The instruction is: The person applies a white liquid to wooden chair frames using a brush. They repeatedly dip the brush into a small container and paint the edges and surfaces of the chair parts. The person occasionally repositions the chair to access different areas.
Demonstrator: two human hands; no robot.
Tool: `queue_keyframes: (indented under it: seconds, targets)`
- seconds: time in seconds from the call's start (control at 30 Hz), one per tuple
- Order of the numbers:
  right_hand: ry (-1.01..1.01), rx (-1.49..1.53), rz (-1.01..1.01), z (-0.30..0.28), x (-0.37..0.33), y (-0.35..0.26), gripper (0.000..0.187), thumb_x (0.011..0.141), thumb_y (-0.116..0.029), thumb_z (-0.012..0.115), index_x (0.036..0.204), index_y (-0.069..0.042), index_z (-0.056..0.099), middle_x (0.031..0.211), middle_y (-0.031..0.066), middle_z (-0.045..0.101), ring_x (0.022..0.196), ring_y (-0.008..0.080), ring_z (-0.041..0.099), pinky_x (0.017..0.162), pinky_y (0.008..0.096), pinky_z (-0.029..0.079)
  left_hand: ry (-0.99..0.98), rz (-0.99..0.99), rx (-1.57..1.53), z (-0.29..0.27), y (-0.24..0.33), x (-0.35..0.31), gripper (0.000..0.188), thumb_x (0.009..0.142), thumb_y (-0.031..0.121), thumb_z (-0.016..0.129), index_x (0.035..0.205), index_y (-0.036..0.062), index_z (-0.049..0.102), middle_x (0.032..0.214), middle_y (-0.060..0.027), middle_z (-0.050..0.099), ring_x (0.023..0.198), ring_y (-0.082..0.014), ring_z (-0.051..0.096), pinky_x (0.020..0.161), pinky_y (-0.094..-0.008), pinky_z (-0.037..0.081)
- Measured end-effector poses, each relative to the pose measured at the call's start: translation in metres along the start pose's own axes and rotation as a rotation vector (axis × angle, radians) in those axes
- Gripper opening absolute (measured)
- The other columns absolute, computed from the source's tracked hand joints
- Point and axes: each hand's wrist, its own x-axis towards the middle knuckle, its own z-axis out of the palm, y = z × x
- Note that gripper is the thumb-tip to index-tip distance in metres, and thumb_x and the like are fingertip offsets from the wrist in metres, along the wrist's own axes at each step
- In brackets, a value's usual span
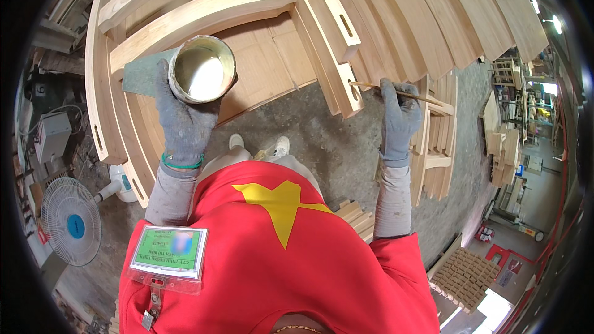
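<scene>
My left hand (182, 102), in a grey glove, is closed around a round, smeared can (175, 74) with white liquid inside. A flat grey-green piece (141, 75) shows behind that hand; I cannot tell whether the hand touches it. My gloved right hand (399, 114) pinches a thin wooden stick (371, 85). The stick's far tip meets the slot in the end of a pale wooden rail (351, 91). Just above, a second wooden rail (340, 25) has a similar slot. Curved wooden slats (204, 9) join the rails on the left.
Broad wooden boards (427, 12) lie side by side at the far right. Brown cardboard (266, 55) lies below the slats. Slatted wooden parts (436, 142) stand right of my right hand. A fan (71, 221) is at the left, and stacked wood pieces (467, 278) sit at the lower right.
</scene>
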Motion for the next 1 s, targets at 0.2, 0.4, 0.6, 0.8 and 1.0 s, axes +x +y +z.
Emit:
queue_keyframes:
  seconds: [0.2, 0.4, 0.6, 0.8, 1.0]
  targets:
    - [0.006, -0.006, 0.064, -0.011, -0.006, 0.001, 0.012, 0.082, -0.006, 0.067, 0.082, 0.001, 0.058, 0.076, 0.005, 0.061, 0.069, 0.0085, 0.054, 0.064, 0.0222, 0.045, -0.018, -0.037, -0.019, 0.0, 0.0, -0.002, 0.042, 0.095, 0.041, 0.04, 0.124, 0.0108, 0.047, 0.122, -0.0065, 0.051, 0.114, -0.0238, 0.05, 0.098, -0.0467, 0.043]
    - [-0.013, 0.007, 0.047, -0.009, -0.007, -0.004, 0.013, 0.082, -0.008, 0.067, 0.083, 0.003, 0.059, 0.076, 0.0046, 0.062, 0.069, 0.0074, 0.054, 0.063, 0.0222, 0.045, -0.024, -0.034, -0.011, 0.0, -0.002, -0.005, 0.042, 0.095, 0.041, 0.04, 0.124, 0.0109, 0.047, 0.123, -0.0067, 0.051, 0.115, -0.0238, 0.05, 0.098, -0.0467, 0.042]
    - [-0.155, -0.399, -0.245, 0.007, 0.007, 0.024, 0.008, 0.082, -0.01, 0.064, 0.087, -0.003, 0.063, 0.073, 0.0087, 0.061, 0.064, 0.0178, 0.057, 0.06, 0.0273, 0.046, -0.007, -0.037, -0.025, -0.008, -0.002, -0.005, 0.042, 0.095, 0.041, 0.04, 0.124, 0.0109, 0.047, 0.124, -0.0068, 0.05, 0.115, -0.0232, 0.05, 0.099, -0.0462, 0.042]
    - [-0.257, -0.358, -0.268, 0.0, 0.008, 0.031, 0.015, 0.081, -0.017, 0.064, 0.085, -0.002, 0.062, 0.072, 0.0108, 0.06, 0.062, 0.0214, 0.057, 0.058, 0.0298, 0.044, 0.064, 0.02, -0.011, -0.006, 0.007, -0.01, 0.042, 0.096, 0.041, 0.038, 0.125, 0.0112, 0.047, 0.125, -0.0061, 0.049, 0.116, -0.0227, 0.049, 0.099, -0.0458, 0.042]
    - [-0.226, -0.493, -0.092, 0.008, 0.004, -0.007, 0.019, 0.081, -0.02, 0.064, 0.081, -0.001, 0.06, 0.072, 0.0109, 0.061, 0.061, 0.0193, 0.056, 0.057, 0.0302, 0.043, -0.02, 0.021, 0.037, -0.008, 0.007, -0.015, 0.043, 0.096, 0.042, 0.037, 0.126, 0.0109, 0.045, 0.125, -0.0053, 0.049, 0.116, -0.0216, 0.049, 0.099, -0.0426, 0.043]
